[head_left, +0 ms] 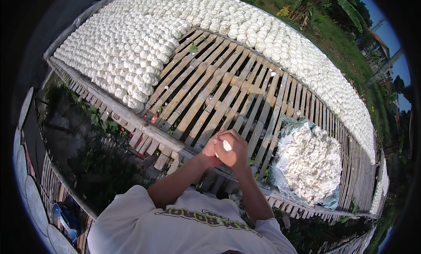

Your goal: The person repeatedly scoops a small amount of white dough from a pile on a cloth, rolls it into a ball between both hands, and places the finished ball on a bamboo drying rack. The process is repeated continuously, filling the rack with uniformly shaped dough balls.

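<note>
Both of my hands are pressed together over the near edge of the slatted bamboo rack (210, 91). Between them is a white dough-like lump (226, 145), of which only small parts show. My left hand (211, 151) cups it from the left, and my right hand (235, 148) wraps over it from the right. The fingers of both are closed around the lump. To the right of my hands, a big heap of crumbly white dough-like material (311, 164) rests on a pale blue woven sack (280, 175) on the slats.
Many rounded white lumps (118, 56) sit in tight rows on the rack's left side, and more rows (280, 43) line its far side. A bamboo pole (164, 140) edges the near side. Grass (315, 52) lies beyond; a blue object (66, 219) is at lower left.
</note>
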Available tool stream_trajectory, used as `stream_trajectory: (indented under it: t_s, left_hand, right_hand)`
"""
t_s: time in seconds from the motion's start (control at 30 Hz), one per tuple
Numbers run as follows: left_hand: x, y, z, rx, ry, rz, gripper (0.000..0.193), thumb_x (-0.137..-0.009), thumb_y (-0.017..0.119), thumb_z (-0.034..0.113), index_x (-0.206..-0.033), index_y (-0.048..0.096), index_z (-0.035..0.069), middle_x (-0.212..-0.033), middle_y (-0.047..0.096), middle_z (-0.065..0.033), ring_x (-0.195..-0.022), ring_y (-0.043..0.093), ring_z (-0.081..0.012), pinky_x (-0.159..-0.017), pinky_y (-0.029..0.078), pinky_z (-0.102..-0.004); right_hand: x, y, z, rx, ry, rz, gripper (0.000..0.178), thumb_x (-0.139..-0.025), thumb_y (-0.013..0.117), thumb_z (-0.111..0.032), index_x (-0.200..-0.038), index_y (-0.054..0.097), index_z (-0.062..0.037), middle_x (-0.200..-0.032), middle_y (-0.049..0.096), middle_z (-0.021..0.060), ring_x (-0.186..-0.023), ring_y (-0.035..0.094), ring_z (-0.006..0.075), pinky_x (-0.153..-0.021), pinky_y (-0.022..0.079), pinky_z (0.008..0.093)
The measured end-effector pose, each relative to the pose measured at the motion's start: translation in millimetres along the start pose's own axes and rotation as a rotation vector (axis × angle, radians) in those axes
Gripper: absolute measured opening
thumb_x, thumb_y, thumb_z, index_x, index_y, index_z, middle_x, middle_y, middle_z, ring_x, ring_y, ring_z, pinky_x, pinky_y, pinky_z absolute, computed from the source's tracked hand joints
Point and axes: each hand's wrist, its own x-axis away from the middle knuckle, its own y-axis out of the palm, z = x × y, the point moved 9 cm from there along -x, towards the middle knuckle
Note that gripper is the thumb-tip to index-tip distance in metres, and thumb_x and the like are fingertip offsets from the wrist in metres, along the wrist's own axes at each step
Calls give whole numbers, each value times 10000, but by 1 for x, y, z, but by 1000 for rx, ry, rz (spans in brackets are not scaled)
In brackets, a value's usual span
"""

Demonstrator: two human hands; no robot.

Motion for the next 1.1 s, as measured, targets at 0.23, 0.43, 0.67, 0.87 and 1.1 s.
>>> stream_trajectory:
  t_s: [0.23,0.43,0.67,0.87,1.1]
  left_hand:
    - [13,-24,34,37,99,91,673,-1107,344,627,-1412,565,69,-1293,680,-154,-1221,662,-287,-1098,497,-461]
    - [28,-16,89,-93,389,6,556,-1114,366,583,-1248,587,91,-1167,713,-113,-1014,712,-236,-939,575,-391]
    - [19,-15,89,-58,270,166,572,-1093,422,590,-1278,600,79,-1176,708,-104,-1079,700,-247,-948,572,-414]
    - [19,-10,91,78,217,190,505,-1078,469,565,-1162,617,89,-1126,736,-161,-1017,720,-283,-913,592,-455]
    - [27,1,79,10,294,255,562,-1093,422,595,-1209,649,94,-1045,718,-89,-961,711,-248,-891,582,-398]
  right_hand:
    - [-13,9,-41,-285,-251,295,337,-905,793,-116,-1189,649,-9,-1040,724,116,-923,708,199,-844,564,335]
    - [-17,38,-63,87,-310,366,529,-914,797,-204,-1371,612,-13,-1256,663,200,-1103,673,336,-965,526,428]
    - [-37,43,-18,-386,40,212,535,-932,767,-164,-1410,583,-9,-1323,647,224,-1163,664,349,-984,520,457]
    - [-20,39,-40,-257,-252,290,515,-957,764,-213,-1392,585,-4,-1357,619,234,-1272,606,349,-1020,505,425]
    - [-23,38,-8,-514,123,296,507,-928,785,-209,-1355,608,0,-1108,726,173,-1005,715,292,-942,543,405]
